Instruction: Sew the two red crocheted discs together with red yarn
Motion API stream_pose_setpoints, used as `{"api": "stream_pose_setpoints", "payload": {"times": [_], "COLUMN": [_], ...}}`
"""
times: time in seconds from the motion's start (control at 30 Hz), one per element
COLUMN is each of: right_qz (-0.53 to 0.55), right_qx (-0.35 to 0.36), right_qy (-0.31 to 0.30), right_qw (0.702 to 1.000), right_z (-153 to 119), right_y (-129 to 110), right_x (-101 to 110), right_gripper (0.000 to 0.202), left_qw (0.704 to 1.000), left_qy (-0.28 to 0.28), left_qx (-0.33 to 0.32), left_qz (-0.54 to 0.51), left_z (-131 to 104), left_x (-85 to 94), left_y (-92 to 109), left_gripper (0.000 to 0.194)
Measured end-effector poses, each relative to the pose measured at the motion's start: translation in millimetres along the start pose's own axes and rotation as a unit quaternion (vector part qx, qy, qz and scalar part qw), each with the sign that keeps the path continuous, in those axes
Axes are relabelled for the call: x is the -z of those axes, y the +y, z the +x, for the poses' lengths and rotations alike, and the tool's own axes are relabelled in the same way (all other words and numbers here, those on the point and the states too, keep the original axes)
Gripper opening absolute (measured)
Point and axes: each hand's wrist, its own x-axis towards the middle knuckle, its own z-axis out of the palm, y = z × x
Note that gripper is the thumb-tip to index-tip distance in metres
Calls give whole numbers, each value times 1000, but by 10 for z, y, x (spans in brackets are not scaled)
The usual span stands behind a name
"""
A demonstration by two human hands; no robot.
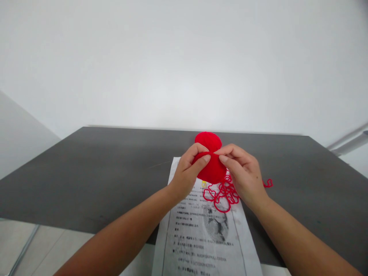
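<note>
Between my hands is a rounded red yarn piece (212, 169) that looks crocheted or knitted; its stitches are too blurred to make out. My left hand (186, 168) pinches its upper left edge, thumb in front and fingers behind. At the upper right edge, the thumb and forefinger of my right hand (244, 170) are closed on the same piece. A red ball of yarn (208, 140) sits just beyond it, partly covered by my fingers. Loose red yarn (225, 193) lies in tangled loops below the piece, partly behind my right hand.
A printed sheet (198, 251) with text and a dark oval picture lies under my hands and reaches over the table's near edge. The dark grey table (115, 172) extends to both sides, with a white wall (184, 65) behind. A small yellow thing (204, 183) shows on the sheet.
</note>
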Motion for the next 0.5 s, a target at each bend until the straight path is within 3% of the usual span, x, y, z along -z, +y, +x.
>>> {"api": "stream_pose_setpoints", "payload": {"times": [0.5], "right_qz": [74], "right_qx": [-36], "right_qy": [-21], "right_qw": [996], "right_z": [-18], "right_y": [104], "right_x": [43], "right_gripper": [9], "left_qw": [995], "left_qy": [11], "left_qx": [46], "left_qz": [-91], "left_z": [23], "left_x": [-15], "left_y": [-13], "left_gripper": [20]}}
